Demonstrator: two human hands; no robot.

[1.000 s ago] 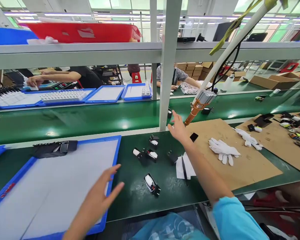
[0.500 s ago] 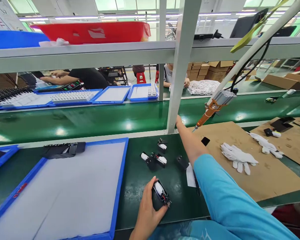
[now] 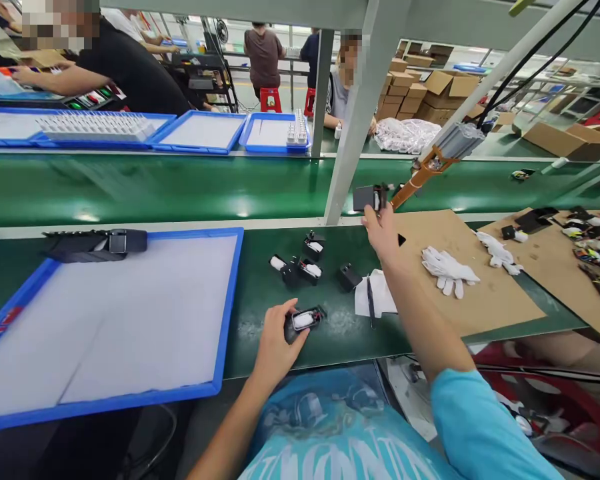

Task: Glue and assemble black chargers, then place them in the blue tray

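Observation:
My left hand (image 3: 275, 343) is closed round a small black charger housing with a white insert (image 3: 304, 319), holding it on the green bench near the front edge. My right hand (image 3: 380, 230) is stretched out past the white post and pinches a black box-shaped part (image 3: 369, 198) just above the conveyor edge. The orange tip of a hanging screwdriver (image 3: 414, 180) is close to the right of that part. Several more black housings (image 3: 300, 263) lie between my hands, with a white paper and a black pen (image 3: 371, 299) beside them.
A large blue tray with a white liner (image 3: 105, 320) fills the left of the bench, a black strip (image 3: 95, 243) at its back edge. Brown cardboard (image 3: 455, 267) with white gloves (image 3: 447, 270) lies right. Other people work across the green conveyor (image 3: 180, 187).
My left hand grasped the nearest housing and turned it on the bench. My right hand reached past the post and came back holding a black part. The camera tilted down.

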